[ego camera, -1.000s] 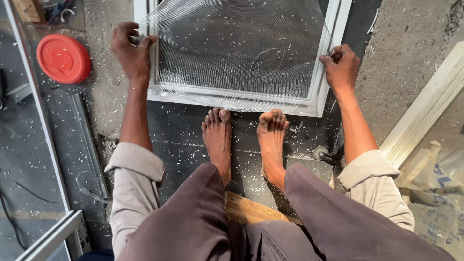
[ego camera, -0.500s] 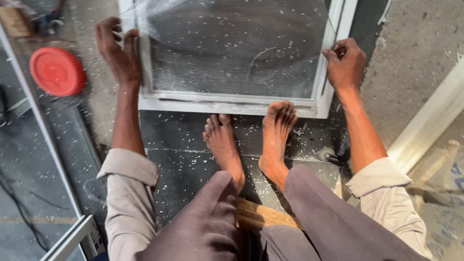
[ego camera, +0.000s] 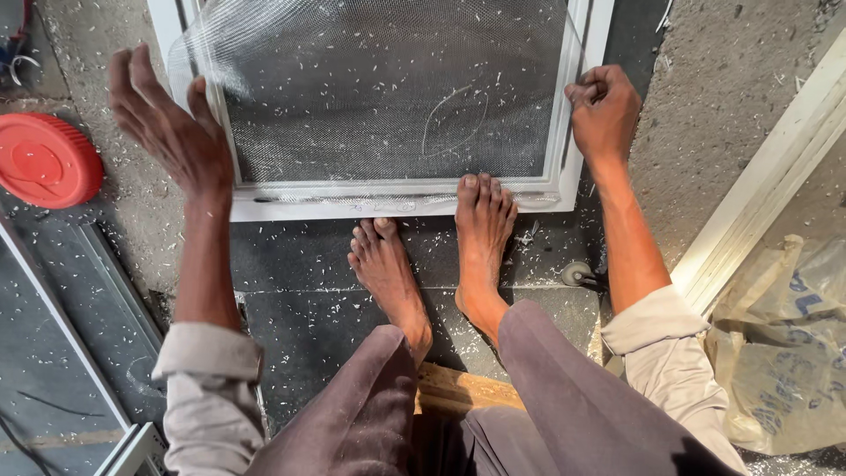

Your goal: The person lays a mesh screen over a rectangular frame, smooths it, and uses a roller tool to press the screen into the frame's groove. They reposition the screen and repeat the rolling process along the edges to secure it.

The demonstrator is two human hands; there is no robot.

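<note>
**Mesh pulled across a white window frame**

A white rectangular metal window frame [ego camera: 388,198] lay on the floor across the upper middle of the picture, with a sheet of fine grey wire mesh [ego camera: 379,88] spread over it. The left hand [ego camera: 172,132], at upper left, was open with fingers spread, its palm against the mesh's loose left edge. The right hand [ego camera: 604,110], at upper right, was closed, pinching the mesh edge against the frame's right rail. The right foot's toes [ego camera: 485,198] rested on the bottom rail.

Judged from this, the stretch goes best with even pull from both sides while the foot pins the frame.

Half a second before, the left hand gripped the frame's left rail; now it had lifted and opened. A red round plastic lid [ego camera: 46,161] sat at far left.
</note>
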